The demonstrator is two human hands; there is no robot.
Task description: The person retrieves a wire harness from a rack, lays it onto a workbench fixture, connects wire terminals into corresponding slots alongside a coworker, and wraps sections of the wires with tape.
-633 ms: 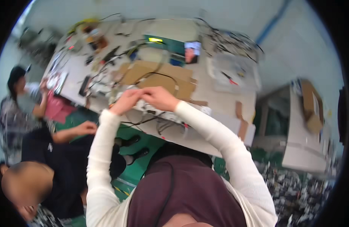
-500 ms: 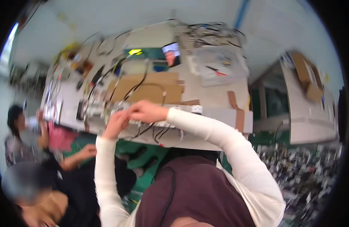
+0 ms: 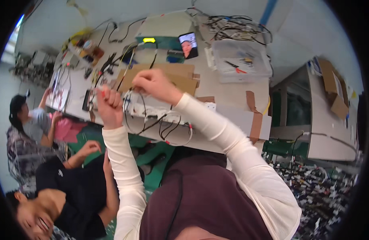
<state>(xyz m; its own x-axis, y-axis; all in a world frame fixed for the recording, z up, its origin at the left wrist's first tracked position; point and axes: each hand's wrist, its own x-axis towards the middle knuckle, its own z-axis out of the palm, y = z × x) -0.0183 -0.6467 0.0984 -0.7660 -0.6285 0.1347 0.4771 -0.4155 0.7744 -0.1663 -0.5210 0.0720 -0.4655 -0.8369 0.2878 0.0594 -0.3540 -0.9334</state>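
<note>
My left hand is curled into a fist above the left end of a white strip-shaped fixture. A small red bit shows by its thumb; what the fingers hold is mostly hidden. To its right, my right hand is raised over the cardboard, thumb and fingers pinched together. Whatever lies in that pinch is too small to make out. Thin black cables loop below the hands, over the fixture and the table's front edge. A white cable with red ends curves there too.
Flat cardboard lies behind the fixture. Farther back are a green device with a lit yellow display, a phone, a clear bin with red-handled pliers, and coiled cables. A co-worker sits close on the left.
My hands were together over the fixture and have come apart. The left hand has moved left and up, the right hand up over the cardboard. The view has shifted a little.
</note>
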